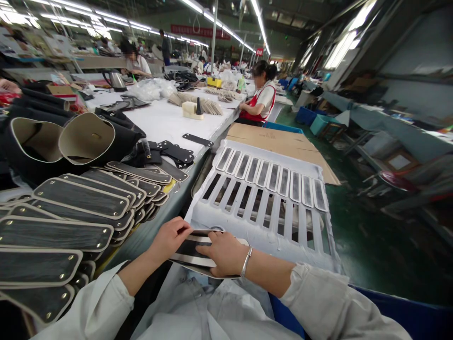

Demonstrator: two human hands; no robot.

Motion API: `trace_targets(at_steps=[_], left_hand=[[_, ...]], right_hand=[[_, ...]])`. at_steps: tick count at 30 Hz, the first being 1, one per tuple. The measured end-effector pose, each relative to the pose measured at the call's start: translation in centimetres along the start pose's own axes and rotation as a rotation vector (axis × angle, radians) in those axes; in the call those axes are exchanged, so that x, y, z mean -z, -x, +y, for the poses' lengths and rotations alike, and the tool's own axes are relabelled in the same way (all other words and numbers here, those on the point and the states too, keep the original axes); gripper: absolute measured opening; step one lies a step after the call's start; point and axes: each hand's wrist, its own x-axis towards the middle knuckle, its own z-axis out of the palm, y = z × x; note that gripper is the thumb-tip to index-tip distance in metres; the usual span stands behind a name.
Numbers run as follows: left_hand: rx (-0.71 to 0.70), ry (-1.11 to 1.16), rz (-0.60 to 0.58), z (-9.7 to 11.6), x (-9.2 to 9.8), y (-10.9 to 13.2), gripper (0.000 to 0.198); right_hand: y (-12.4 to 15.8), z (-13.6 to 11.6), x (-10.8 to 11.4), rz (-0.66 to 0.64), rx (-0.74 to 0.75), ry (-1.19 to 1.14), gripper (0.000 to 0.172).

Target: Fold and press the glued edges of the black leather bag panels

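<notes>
Both my hands hold a small stack of black leather strips with pale edges (pixel 193 250) close to my body. My left hand (pixel 170 238) pinches the stack's left end with closed fingers. My right hand (pixel 223 252), a silver bangle on its wrist, lies over the stack's right part with fingers curled on it. Just beyond them is a white slotted rack (pixel 247 226); several strips fill its far row, and its near row of slots looks open.
Overlapping piles of the same strips (pixel 71 212) cover the long table at my left, with black bags (pixel 85 139) behind them. A cardboard sheet (pixel 283 144) lies past the rack. A seated person in a red apron (pixel 260 101) works further along. Green floor lies to the right.
</notes>
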Motion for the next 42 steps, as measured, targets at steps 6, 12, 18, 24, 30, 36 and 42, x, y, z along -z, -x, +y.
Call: trace_targets(at_steps=[6, 12, 18, 24, 30, 36, 42], left_hand=[[0.294, 0.263, 0.178, -0.3, 0.9, -3.5, 0.026], [0.350, -0.020, 0.305, -0.7, 6.2, -5.1, 0.036], [-0.211, -0.421, -0.036, -1.6, 3.8, -1.1, 0.019], [-0.599, -0.707, -0.250, -2.2, 1.7, 0.3, 0.029], [-0.586, -0.536, -0.267, -1.3, 2.2, -1.2, 0.025], [-0.476, -0.533, -0.260, -1.2, 2.1, -0.8, 0.026], [-0.619, -0.783, -0.295, -1.2, 1.5, 0.0, 0.027]], right_hand=[[0.0, -0.1, 0.3, -0.014, -0.002, -0.007, 0.063], [0.2, -0.1, 0.2, -0.006, 0.000, -0.010, 0.064], [0.3, -0.1, 0.1, 0.011, -0.022, -0.017, 0.062], [0.4, -0.3, 0.4, 0.013, -0.021, -0.011, 0.061], [0.6, -0.4, 0.5, 0.000, -0.035, -0.020, 0.062], [0.5, -0.3, 0.3, -0.001, -0.046, -0.025, 0.058], [0.5, -0.2, 0.1, 0.016, -0.032, -0.023, 0.061]])
